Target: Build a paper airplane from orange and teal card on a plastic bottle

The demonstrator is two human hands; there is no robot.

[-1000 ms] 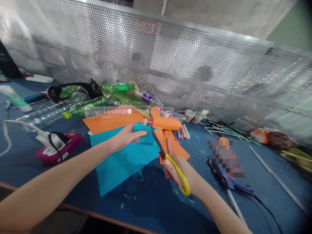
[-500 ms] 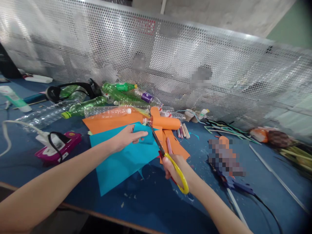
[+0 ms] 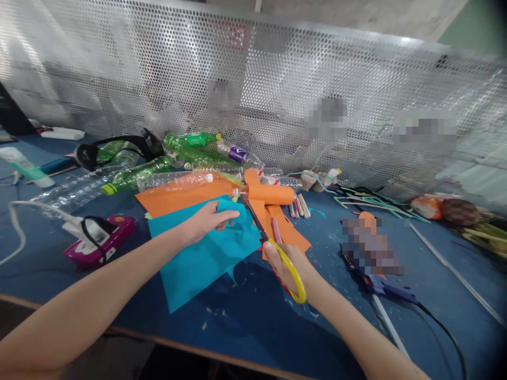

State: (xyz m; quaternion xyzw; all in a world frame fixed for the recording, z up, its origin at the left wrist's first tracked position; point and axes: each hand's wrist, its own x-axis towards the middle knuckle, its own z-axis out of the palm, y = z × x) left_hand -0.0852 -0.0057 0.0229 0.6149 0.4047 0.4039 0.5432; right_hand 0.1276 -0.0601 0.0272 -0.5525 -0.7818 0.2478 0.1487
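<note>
My left hand [image 3: 212,219] pinches a small blue paper piece [image 3: 232,206] between thumb and fingers, above a larger blue sheet [image 3: 194,269] lying on the table. Yellow-handled scissors [image 3: 293,272] are gripped in my right hand [image 3: 289,261], their dark blades pointing up and left beside the right edge of the blue piece. The blades look nearly closed. Just beyond the tips lies an orange paper roll [image 3: 271,193], with orange sheets [image 3: 291,232] under and around it. A pink marker [image 3: 276,230] rests by my right hand.
Plastic bottles [image 3: 146,171] and a black headset [image 3: 119,145] lie toward the perforated metal screen [image 3: 277,84]. A magenta power strip [image 3: 101,240] sits left. On the right are a blue glue gun [image 3: 390,290], long white sticks [image 3: 455,272] and green straws [image 3: 376,203].
The view has shifted slightly. The scissor blades look closer together, and the small blue piece in my left hand has changed shape a little. Both hands keep their grips.
</note>
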